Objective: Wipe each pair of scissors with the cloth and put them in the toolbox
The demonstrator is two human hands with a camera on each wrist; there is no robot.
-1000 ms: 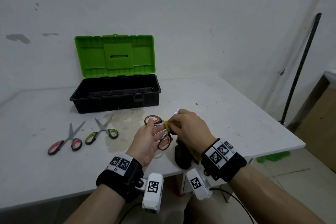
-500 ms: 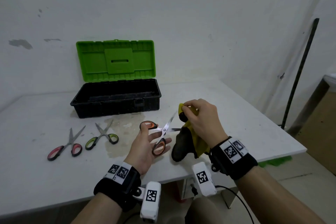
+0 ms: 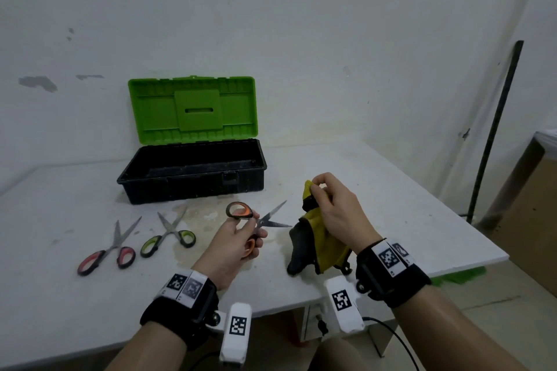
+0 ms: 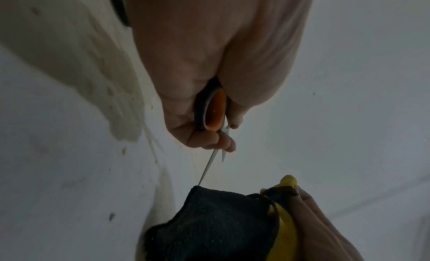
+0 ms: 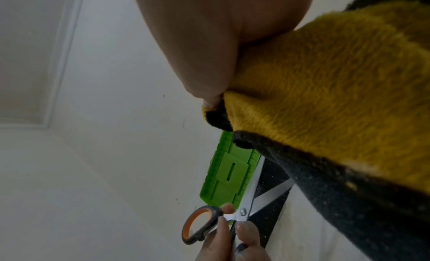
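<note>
Head view: my left hand (image 3: pixel 235 245) grips the orange-handled scissors (image 3: pixel 256 221) above the near middle of the white table (image 3: pixel 376 190), fingers curled around the lower handle loop while the upper loop stands free above my thumb. The blades are spread in a narrow V, and the long axis runs left to right, tips aimed right toward the cloth (image 3: pixel 316 244). My right hand (image 3: pixel 334 214) pinches the top of that yellow-and-black cloth between thumb and forefinger, and the rest hangs down to the tabletop; blade tips and cloth are just apart. The toolbox (image 3: pixel 193 172) sits farther back, left of centre, its green lid upright and open. On the near left lie the red-handled scissors (image 3: pixel 110 250) and the green-handled scissors (image 3: pixel 168 235), both flat, blades pointing away from me.

Left wrist view: only here do I see my fingers (image 4: pixel 209 140) closed tight on the orange loop (image 4: pixel 214 112), with the blades (image 4: pixel 209 165) pointing straight at the dark edge of the cloth (image 4: pixel 209 228), the longer tip almost at it.

Right wrist view: my thumb (image 5: pixel 204 66) presses the yellow pile of the cloth (image 5: pixel 325 81). Beyond it I see what the other views hide: the scissors' pivot screw (image 5: pixel 243 211), with the blades crossing in front of the green lid (image 5: pixel 228 173).
</note>
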